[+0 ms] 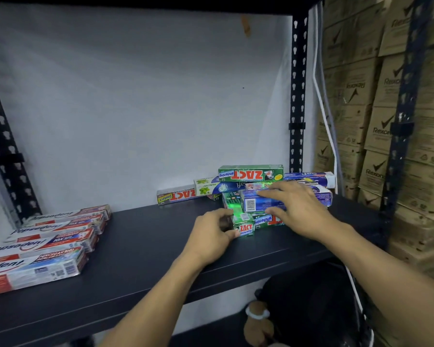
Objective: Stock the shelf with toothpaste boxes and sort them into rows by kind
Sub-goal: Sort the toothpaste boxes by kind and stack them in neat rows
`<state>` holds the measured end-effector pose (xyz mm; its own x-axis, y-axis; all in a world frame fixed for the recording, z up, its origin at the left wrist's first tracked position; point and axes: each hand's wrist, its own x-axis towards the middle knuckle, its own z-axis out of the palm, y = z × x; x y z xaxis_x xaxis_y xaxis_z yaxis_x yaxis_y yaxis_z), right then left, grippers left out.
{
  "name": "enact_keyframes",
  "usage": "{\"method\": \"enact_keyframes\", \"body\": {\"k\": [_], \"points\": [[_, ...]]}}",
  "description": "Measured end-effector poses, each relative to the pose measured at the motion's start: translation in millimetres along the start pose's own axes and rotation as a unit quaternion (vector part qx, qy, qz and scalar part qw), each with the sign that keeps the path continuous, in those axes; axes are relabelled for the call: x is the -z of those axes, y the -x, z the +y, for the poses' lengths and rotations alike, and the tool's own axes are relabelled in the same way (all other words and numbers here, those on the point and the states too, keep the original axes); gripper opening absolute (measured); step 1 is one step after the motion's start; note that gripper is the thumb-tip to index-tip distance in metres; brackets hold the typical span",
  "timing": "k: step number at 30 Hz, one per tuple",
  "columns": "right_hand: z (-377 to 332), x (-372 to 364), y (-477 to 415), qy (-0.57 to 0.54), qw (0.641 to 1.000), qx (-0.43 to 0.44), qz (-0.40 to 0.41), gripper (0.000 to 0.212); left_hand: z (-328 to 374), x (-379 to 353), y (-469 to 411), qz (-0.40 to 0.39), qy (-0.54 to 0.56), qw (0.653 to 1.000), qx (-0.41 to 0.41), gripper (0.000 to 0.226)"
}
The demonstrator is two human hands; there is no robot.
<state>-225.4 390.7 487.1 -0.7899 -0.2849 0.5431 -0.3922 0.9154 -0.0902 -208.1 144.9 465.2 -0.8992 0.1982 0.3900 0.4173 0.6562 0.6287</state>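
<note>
The green ZACT Whitening box (238, 214) lies on the shelf (135, 246) with one short end toward the viewer. It sits at the near edge of a loose pile of toothpaste boxes toward 3 o'clock on the shelf board. The left hand (212, 234) sits at 8 o'clock from this box, and its thumb and curled fingers pinch the near end. The blue box (254, 202) lies over the far part of the green box, with its barcode end facing 9 o'clock. The right hand (297, 209) sits at 3 o'clock from the blue box. Its fingers extend over the top face and its thumb presses the near side, so the box is held between them. A second green ZACT box (263, 219) lies just below that thumb. A third green ZACT box (251, 173) tops the pile at 12 o'clock. A Double Mint box (207, 187) lies at 11 o'clock from the pile, a red ZACT Smokers box (177, 196) at 10 o'clock, and a blue-and-white box (311, 177) at 1 o'clock. The Pepsodent boxes (43, 246) lie side by side at the 9 o'clock end of the shelf, well apart from the pile. Brown cartons (386, 134) stand beyond the upright post (297, 96) at 3 o'clock.
</note>
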Motion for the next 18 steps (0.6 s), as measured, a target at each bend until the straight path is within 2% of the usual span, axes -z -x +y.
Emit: {"method": "enact_keyframes", "body": {"k": [4,7,10,14,18], "points": [[-5,-8,-4,0.003,1.000,-0.016,0.022,0.046,-2,3,2,-0.029,0.019,0.999,0.007,0.057],[-8,-10,-7,-0.006,1.000,0.006,0.011,0.051,-12,15,3,-0.051,0.008,0.999,-0.004,0.055],[-26,-12,-17,-0.031,0.998,0.054,0.007,0.052,-35,37,0,-0.029,-0.048,0.998,-0.003,0.046],[-68,-26,-44,-0.076,0.991,0.110,-0.016,0.045,-79,76,-1,0.023,-0.115,0.992,0.050,0.034],[-119,-52,-77,-0.112,0.987,0.103,-0.047,0.044,-115,106,-9,0.066,-0.173,0.979,0.091,0.036]]}}
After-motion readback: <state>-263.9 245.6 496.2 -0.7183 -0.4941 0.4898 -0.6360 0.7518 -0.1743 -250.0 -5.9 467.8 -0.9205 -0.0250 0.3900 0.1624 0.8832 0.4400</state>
